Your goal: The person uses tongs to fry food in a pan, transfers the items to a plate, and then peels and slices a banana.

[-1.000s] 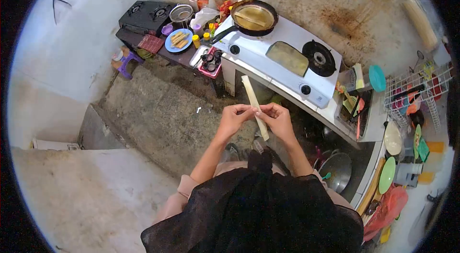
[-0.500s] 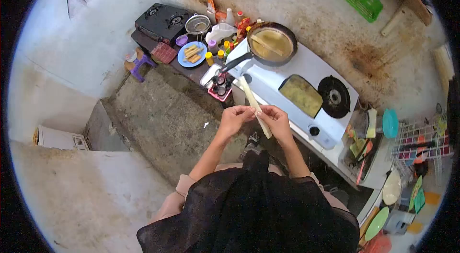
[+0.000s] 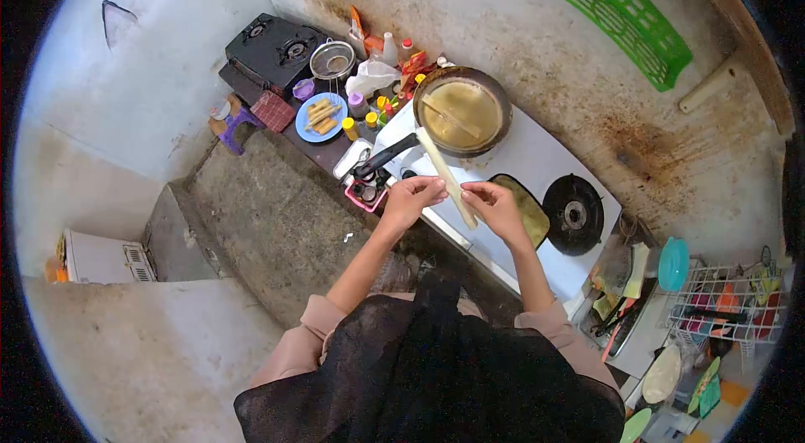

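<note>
A long pale rolled wrap (image 3: 443, 171) is held between both of my hands over the front edge of the white stove (image 3: 537, 150). My left hand (image 3: 411, 198) pinches its middle from the left. On the other side my right hand (image 3: 495, 208) grips its lower end. The roll's far tip points at a black frying pan (image 3: 461, 112) filled with oil, where another roll lies. A flat yellowish sheet (image 3: 524, 204) rests on the stove top just right of my right hand.
A blue plate of fried rolls (image 3: 319, 115), a strainer (image 3: 332, 61), bottles and a black two-burner stove (image 3: 275, 46) stand on the low bench at left. A dish rack (image 3: 725, 305) and plates crowd the right. A green basket (image 3: 612, 7) hangs on the wall.
My hands and the roll have moved forward and up, over the stove's edge and closer to the frying pan. The view has shifted towards the stove.
</note>
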{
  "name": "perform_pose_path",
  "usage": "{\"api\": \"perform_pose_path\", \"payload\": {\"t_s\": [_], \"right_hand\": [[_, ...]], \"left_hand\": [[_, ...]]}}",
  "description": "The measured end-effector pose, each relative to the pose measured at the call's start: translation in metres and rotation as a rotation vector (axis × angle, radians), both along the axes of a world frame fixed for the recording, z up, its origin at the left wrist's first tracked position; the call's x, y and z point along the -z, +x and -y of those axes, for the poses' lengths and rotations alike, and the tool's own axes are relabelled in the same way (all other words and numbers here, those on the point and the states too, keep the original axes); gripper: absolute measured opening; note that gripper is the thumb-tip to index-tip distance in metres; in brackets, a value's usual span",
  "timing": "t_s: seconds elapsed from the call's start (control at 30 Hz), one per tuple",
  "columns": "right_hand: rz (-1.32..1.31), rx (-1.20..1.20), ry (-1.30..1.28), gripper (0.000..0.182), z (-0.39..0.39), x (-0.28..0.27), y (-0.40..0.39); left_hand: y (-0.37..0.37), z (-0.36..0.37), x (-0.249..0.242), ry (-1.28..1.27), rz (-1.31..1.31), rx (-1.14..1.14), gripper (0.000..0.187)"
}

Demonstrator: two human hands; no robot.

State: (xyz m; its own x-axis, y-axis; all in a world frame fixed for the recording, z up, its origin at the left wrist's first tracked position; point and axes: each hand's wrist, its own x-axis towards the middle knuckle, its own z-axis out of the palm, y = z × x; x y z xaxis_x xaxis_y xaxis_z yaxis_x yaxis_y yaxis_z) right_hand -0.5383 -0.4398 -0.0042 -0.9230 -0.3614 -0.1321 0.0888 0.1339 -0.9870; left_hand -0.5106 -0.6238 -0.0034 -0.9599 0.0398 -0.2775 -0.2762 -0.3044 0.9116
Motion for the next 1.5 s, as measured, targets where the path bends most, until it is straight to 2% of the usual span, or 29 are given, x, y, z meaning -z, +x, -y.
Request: {"api": "perform_pose_path", "payload": {"t_s": [0.17, 0.27, 0.4, 0.53, 0.73, 0.83, 0.97, 1.03, 1.17, 1.23, 1.33, 1.43, 1.5], "right_hand": [[-0.041, -0.048, 0.156, 0.026, 0.010, -0.013, -0.034], [-0.131, -0.088, 0.221, 0.027, 0.016, -0.014, -0.056], [-0.366, -0.061, 0.409, 0.027, 0.014, -0.028, -0.108], [-0.451, -0.058, 0.888, 0.022, 0.009, -0.016, -0.193], [-0.542, -0.187, 1.298, 0.018, 0.024, 0.036, -0.268], [-0.536, -0.260, 1.394, 0.017, 0.038, 0.054, -0.281], [-0.459, -0.318, 1.440, 0.014, 0.057, 0.064, -0.283], [-0.410, -0.347, 1.446, 0.013, 0.059, 0.076, -0.288], [-0.599, -0.266, 1.510, 0.010, 0.052, 0.106, -0.301], [-0.742, -0.193, 1.498, 0.009, 0.050, 0.098, -0.305], [-0.789, -0.099, 1.363, 0.009, 0.040, 0.067, -0.312], [-0.699, -0.040, 1.283, 0.009, 0.035, 0.025, -0.302], [-0.653, -0.051, 1.272, 0.010, 0.028, 0.019, -0.293]], "left_hand": [[-0.026, -0.002, 0.008, -0.027, -0.072, 0.084, 0.027], [-0.047, 0.009, 0.004, -0.318, -0.126, 0.150, 0.027], [-0.068, 0.031, -0.001, -0.464, -0.290, -0.050, 0.025], [-0.071, 0.083, 0.003, -0.378, -0.166, -0.205, 0.021], [-0.036, 0.162, 0.052, -0.334, 0.044, -0.439, 0.022], [-0.015, 0.180, 0.082, -0.340, 0.146, -0.498, 0.022], [0.004, 0.193, 0.114, -0.340, 0.242, -0.508, 0.024], [0.007, 0.195, 0.114, -0.361, 0.276, -0.490, 0.024], [0.009, 0.198, 0.118, -0.366, 0.289, -0.443, 0.025], [0.007, 0.200, 0.119, -0.347, 0.287, -0.446, 0.026], [0.006, 0.201, 0.120, -0.324, 0.313, -0.459, 0.027], [0.005, 0.204, 0.121, -0.311, 0.333, -0.456, 0.027], [0.005, 0.207, 0.129, -0.324, 0.363, -0.448, 0.028]]}}
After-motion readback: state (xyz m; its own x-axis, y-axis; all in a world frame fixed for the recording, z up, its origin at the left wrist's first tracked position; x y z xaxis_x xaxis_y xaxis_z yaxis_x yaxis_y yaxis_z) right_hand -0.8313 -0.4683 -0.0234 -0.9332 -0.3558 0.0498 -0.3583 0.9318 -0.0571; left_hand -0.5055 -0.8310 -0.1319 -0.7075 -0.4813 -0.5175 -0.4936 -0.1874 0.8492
